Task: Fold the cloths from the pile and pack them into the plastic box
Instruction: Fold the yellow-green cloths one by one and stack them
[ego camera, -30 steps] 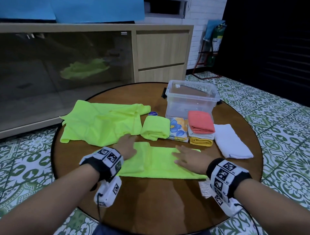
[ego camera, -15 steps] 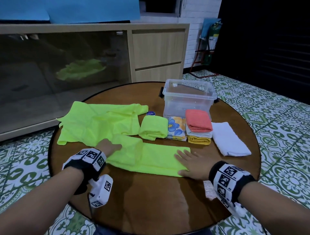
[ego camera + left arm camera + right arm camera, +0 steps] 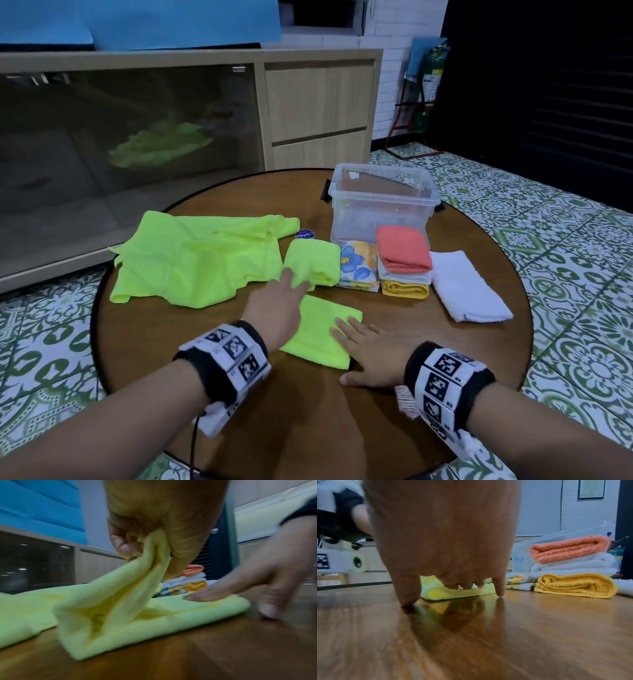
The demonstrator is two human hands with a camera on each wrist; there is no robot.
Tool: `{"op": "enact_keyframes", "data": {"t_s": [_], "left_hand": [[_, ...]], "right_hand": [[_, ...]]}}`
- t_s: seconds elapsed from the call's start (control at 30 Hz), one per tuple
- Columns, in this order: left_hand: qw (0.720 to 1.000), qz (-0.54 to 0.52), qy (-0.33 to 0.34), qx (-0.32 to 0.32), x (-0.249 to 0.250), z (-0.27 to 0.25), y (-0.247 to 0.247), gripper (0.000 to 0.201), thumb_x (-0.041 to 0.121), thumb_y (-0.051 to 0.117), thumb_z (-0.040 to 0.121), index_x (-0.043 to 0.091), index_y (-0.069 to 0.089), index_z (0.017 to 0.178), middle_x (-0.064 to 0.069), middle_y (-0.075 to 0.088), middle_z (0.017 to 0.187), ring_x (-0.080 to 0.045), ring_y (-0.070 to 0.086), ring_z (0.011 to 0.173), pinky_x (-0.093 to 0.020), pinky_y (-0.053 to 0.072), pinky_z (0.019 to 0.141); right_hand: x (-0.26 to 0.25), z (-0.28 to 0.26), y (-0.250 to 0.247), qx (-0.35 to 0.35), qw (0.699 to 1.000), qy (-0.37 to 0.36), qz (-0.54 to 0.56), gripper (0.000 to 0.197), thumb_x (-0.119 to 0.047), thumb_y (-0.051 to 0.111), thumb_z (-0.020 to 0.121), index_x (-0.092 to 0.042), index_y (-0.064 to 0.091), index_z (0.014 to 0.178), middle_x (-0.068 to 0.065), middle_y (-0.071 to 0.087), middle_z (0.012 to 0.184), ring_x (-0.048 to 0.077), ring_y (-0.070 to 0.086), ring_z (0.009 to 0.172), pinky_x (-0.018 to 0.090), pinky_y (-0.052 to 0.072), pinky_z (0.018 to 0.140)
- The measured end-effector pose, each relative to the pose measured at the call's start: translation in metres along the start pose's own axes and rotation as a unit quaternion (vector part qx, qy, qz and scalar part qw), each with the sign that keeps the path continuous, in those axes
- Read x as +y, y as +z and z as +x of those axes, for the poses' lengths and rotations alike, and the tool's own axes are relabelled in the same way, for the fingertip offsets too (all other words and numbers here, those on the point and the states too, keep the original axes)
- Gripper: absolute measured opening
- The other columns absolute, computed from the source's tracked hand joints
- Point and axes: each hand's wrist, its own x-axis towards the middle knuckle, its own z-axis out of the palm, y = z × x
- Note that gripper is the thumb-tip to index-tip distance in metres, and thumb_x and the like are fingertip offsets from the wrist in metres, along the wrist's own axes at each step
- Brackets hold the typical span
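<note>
While the left hand [image 3: 277, 310] reaches over the lime cloth [image 3: 322, 332] in the head view, its grip is hidden under the palm there; the cloth lies folded near the table's [image 3: 308, 428] front edge, about mid-width. The right hand [image 3: 371, 353] lies flat, fingers straight and spread, fingertips on the cloth's right end and thumb on the wood. A loose lime pile [image 3: 198, 260] spreads toward the left edge. Behind the hands sits a row: a folded lime cloth [image 3: 313, 262], a flowered cloth [image 3: 358, 265], a stack with a coral cloth [image 3: 404, 251] on top and a yellow cloth [image 3: 404, 289] at the bottom, then a white cloth [image 3: 466, 287] toward the right edge. The clear box [image 3: 383, 202] stands just behind the row, toward the far edge; nothing shows inside it

In the left wrist view, blurred, the left hand [image 3: 154, 520] pinches a raised fold of the lime cloth [image 3: 120, 601] between thumb and curled fingers. The right hand [image 3: 257, 574] presses straight fingers on the cloth's far end

In the right wrist view the right hand [image 3: 445, 534] stands on its fingertips, thumb and little finger on the table [image 3: 488, 642], the middle ones on the lime cloth [image 3: 453, 592]. The coral cloth [image 3: 570, 549] tops the stack, the yellow cloth [image 3: 573, 585] beneath, with the box [image 3: 522, 555] behind
</note>
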Motion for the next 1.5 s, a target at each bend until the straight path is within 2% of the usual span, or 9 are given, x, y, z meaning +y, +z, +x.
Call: {"op": "enact_keyframes", "data": {"t_s": [0.23, 0.37, 0.5, 0.83, 0.93, 1.07, 1.3, 1.4, 1.5], "left_hand": [[0.995, 0.051, 0.064, -0.064, 0.042, 0.0, 0.019, 0.067, 0.042, 0.035, 0.098, 0.027, -0.002, 0.151, -0.015, 0.027, 0.143, -0.029, 0.047, 0.117, -0.035, 0.041, 0.078], [0.987, 0.091, 0.114, -0.06, 0.035, 0.012, 0.029, 0.058, 0.044, 0.022, 0.1, 0.026, 0.001, 0.151, -0.009, 0.003, 0.157, -0.028, 0.004, 0.144, -0.048, 0.01, 0.114], [0.99, 0.036, 0.094, -0.102, 0.029, 0.016, 0.047, 0.059, 0.047, 0.015, 0.1, 0.028, -0.012, 0.148, -0.004, -0.016, 0.157, -0.024, -0.017, 0.145, -0.051, -0.009, 0.114], [0.99, -0.014, 0.036, -0.139, 0.011, 0.021, 0.041, 0.075, 0.06, 0.028, 0.093, 0.03, -0.012, 0.148, -0.005, -0.014, 0.158, -0.026, -0.014, 0.145, -0.052, -0.004, 0.115], [0.996, -0.018, 0.011, -0.082, 0.025, 0.018, 0.036, 0.073, 0.039, 0.042, 0.094, 0.021, -0.001, 0.151, -0.008, 0.004, 0.158, -0.026, 0.005, 0.146, -0.045, 0.011, 0.117], [0.995, -0.096, -0.006, 0.015, 0.019, 0.019, 0.014, 0.072, 0.003, 0.04, 0.09, 0.028, 0.008, 0.15, -0.008, 0.045, 0.134, -0.027, 0.06, 0.101, -0.036, 0.05, 0.077], [0.957, -0.263, -0.12, -0.025, -0.091, 0.019, -0.003, 0.063, -0.008, 0.037, 0.087, 0.026, 0.033, 0.141, -0.02, 0.046, 0.123, -0.03, 0.055, 0.081, -0.029, 0.043, 0.057], [0.957, -0.201, -0.147, -0.148, -0.1, 0.002, 0.027, 0.056, 0.002, 0.039, 0.092, 0.024, 0.032, 0.143, -0.017, 0.041, 0.132, -0.029, 0.056, 0.092, -0.026, 0.044, 0.066], [0.975, -0.082, -0.172, -0.116, -0.081, -0.004, 0.039, 0.054, 0.019, 0.035, 0.097, 0.02, 0.02, 0.149, -0.013, 0.013, 0.153, -0.03, 0.034, 0.135, -0.04, 0.037, 0.105]], "right_hand": [[0.002, 0.001, 0.001, 0.005, 1.0, -0.004, -0.003, 0.083, -0.054, 0.038, 0.095, -0.015, -0.011, 0.15, 0.003, -0.021, 0.156, 0.019, -0.017, 0.145, 0.044, 0.001, 0.119], [0.003, 0.001, 0.001, 0.003, 1.0, 0.0, -0.008, 0.08, -0.054, 0.034, 0.096, -0.016, -0.01, 0.15, 0.003, -0.019, 0.157, 0.018, -0.016, 0.145, 0.044, 0.001, 0.119], [0.003, 0.001, 0.002, 0.005, 1.0, 0.003, -0.016, 0.071, -0.048, 0.029, 0.099, -0.017, -0.01, 0.15, 0.001, -0.018, 0.157, 0.018, -0.013, 0.146, 0.043, 0.004, 0.119], [0.007, 0.002, 0.001, 0.019, 1.0, -0.004, -0.017, 0.067, -0.045, 0.03, 0.1, -0.022, -0.006, 0.151, -0.002, -0.014, 0.158, 0.016, -0.009, 0.146, 0.047, 0.01, 0.118], [0.005, 0.004, 0.008, 0.071, 0.997, -0.008, -0.028, 0.06, -0.041, 0.028, 0.101, -0.021, 0.001, 0.152, -0.001, -0.005, 0.159, 0.017, -0.001, 0.147, 0.046, 0.019, 0.115], [0.009, 0.007, -0.001, 0.09, 0.995, -0.027, -0.042, 0.05, -0.029, 0.027, 0.103, -0.02, 0.015, 0.151, 0.0, 0.008, 0.159, 0.019, 0.013, 0.146, 0.04, 0.033, 0.109], [0.039, -0.005, -0.031, -0.018, 0.987, -0.036, -0.156, 0.047, -0.022, 0.028, 0.103, -0.02, 0.02, 0.15, -0.001, 0.012, 0.159, 0.022, 0.027, 0.14, 0.04, 0.037, 0.104], [0.044, -0.006, -0.032, -0.059, 0.984, -0.017, -0.166, 0.053, -0.011, 0.032, 0.098, -0.019, 0.022, 0.149, 0.0, 0.012, 0.159, 0.024, 0.028, 0.139, 0.04, 0.038, 0.104], [0.036, -0.002, -0.039, -0.005, 0.991, 0.019, -0.135, 0.047, -0.017, 0.036, 0.096, -0.013, 0.037, 0.142, 0.008, 0.033, 0.151, 0.027, 0.039, 0.133, 0.039, 0.039, 0.105]]}}
